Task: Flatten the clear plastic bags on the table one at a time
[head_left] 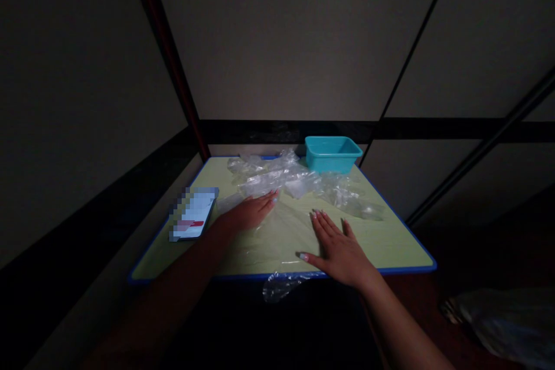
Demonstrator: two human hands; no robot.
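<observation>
A clear plastic bag [281,237] lies flat on the pale green table [399,245], its lower end hanging over the front edge. My left hand [254,211] rests on the bag's upper left part with its fingers stretched out. On the right side of the bag, my right hand [340,248] lies palm down, fingers spread and thumb pointing left. Neither hand grips anything. Beyond the hands, several crumpled clear plastic bags [277,176] are heaped across the back of the table, some reaching toward the right.
A turquoise plastic basket [332,161] stands at the back right of the table. At the left edge lies a phone [197,214] with a lit screen. Wall panels rise behind the table, and a pale crumpled item [511,321] lies at the lower right.
</observation>
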